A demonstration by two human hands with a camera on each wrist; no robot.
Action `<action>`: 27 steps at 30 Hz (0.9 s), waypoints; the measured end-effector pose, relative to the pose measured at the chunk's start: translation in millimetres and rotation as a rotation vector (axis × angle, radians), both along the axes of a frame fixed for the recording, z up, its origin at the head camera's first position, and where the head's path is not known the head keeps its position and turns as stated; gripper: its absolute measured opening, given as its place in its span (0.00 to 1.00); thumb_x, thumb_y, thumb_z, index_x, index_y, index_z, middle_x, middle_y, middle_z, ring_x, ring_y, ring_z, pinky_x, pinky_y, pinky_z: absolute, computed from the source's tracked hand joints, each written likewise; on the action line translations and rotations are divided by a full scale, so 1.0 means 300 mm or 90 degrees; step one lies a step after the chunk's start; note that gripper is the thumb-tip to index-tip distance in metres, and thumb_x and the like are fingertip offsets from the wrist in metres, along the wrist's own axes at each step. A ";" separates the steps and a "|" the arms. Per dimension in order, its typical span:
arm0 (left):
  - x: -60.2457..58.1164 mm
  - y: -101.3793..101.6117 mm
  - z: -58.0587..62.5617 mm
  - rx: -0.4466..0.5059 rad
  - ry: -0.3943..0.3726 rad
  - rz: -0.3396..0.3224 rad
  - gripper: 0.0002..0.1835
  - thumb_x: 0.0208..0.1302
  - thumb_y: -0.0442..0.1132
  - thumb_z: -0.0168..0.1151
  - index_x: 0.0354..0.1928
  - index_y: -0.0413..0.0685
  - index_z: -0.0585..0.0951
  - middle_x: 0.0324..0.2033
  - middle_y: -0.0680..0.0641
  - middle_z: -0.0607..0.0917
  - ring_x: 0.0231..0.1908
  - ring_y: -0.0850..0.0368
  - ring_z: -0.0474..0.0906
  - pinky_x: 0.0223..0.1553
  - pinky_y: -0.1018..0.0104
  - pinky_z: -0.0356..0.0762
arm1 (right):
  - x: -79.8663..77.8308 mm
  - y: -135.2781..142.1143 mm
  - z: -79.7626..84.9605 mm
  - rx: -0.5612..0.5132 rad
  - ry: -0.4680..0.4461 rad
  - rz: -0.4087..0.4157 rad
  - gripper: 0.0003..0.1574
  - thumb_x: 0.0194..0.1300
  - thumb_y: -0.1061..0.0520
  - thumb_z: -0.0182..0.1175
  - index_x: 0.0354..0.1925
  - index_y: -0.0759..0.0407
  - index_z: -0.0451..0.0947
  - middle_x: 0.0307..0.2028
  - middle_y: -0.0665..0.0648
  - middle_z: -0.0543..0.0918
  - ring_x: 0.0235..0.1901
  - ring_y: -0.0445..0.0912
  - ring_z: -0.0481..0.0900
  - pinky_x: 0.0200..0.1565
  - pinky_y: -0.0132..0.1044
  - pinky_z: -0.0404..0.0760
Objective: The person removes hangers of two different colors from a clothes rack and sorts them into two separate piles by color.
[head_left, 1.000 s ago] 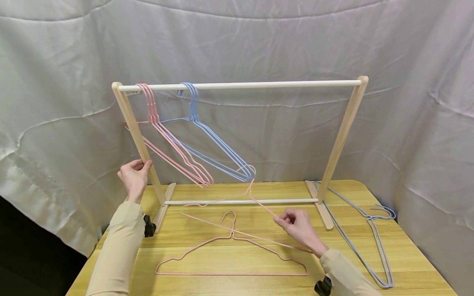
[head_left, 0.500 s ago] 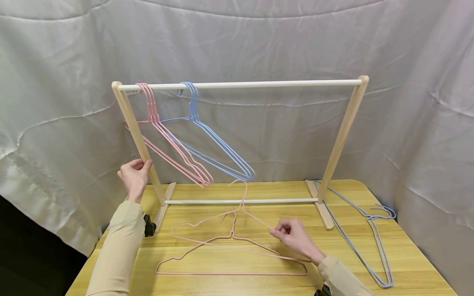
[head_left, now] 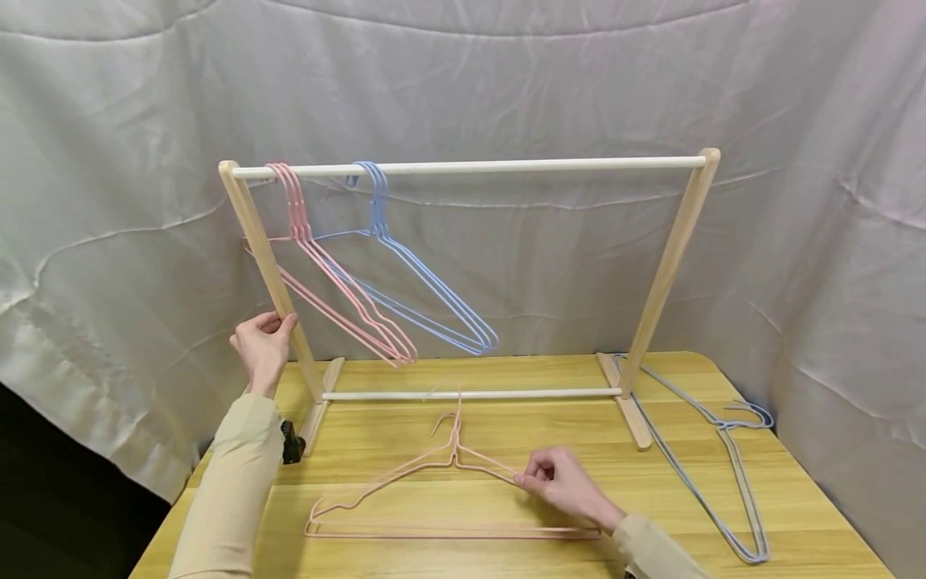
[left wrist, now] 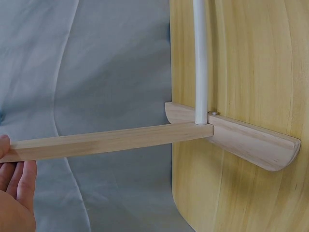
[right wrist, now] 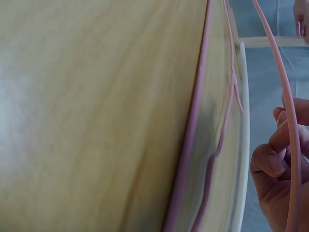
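My left hand (head_left: 262, 347) grips the left wooden post (left wrist: 111, 141) of a small garment rack between thumb and fingers. Low over the table, my right hand (head_left: 567, 486) pinches a thin pink hanger (head_left: 488, 459) by its right shoulder. That hanger's hook points away, toward the rack's lower white bar (head_left: 550, 394). Just beneath it a second pink hanger (head_left: 383, 537) lies flat, and their outlines nearly overlap. In the right wrist view, the held hanger's bar passes in front of the curled fingers (right wrist: 273, 162); whether the two hangers touch, I cannot tell.
Several pink hangers (head_left: 299, 221) hang at the left end of the top white rod (head_left: 542, 166), with several blue hangers (head_left: 379, 209) to their right. Blue-grey hangers (head_left: 739, 474) lie by the rack's right foot (head_left: 625, 402). Grey curtain (head_left: 492, 88) surrounds the wooden table.
My right hand has come down and toward me with the pink hanger, which has swung from above the lower bar to line up over the flat one. The left hand stays put.
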State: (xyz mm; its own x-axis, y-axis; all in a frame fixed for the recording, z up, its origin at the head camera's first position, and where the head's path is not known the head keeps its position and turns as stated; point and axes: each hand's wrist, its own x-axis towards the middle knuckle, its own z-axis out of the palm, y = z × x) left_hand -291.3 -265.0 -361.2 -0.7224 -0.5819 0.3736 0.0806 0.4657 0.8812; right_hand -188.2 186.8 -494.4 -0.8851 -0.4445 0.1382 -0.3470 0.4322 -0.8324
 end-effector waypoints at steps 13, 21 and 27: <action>-0.006 -0.001 -0.008 -0.016 0.012 0.018 0.15 0.64 0.42 0.70 0.45 0.35 0.88 0.42 0.34 0.90 0.52 0.47 0.81 0.49 0.74 0.68 | 0.014 -0.009 -0.030 0.010 -0.028 0.029 0.15 0.63 0.54 0.68 0.24 0.60 0.80 0.18 0.44 0.72 0.18 0.30 0.64 0.22 0.24 0.64; -0.007 -0.003 -0.001 0.007 0.018 0.001 0.15 0.62 0.39 0.70 0.45 0.32 0.87 0.43 0.30 0.88 0.62 0.45 0.74 0.66 0.54 0.63 | 0.012 -0.002 -0.039 0.052 0.011 0.032 0.13 0.63 0.55 0.68 0.24 0.57 0.81 0.18 0.44 0.76 0.19 0.29 0.65 0.23 0.24 0.65; -0.005 -0.001 -0.002 0.015 0.022 -0.009 0.16 0.62 0.38 0.70 0.45 0.31 0.86 0.43 0.29 0.87 0.66 0.43 0.67 0.68 0.50 0.54 | 0.017 0.001 -0.039 0.054 0.021 0.041 0.10 0.63 0.57 0.68 0.25 0.56 0.82 0.18 0.46 0.78 0.18 0.28 0.65 0.21 0.24 0.65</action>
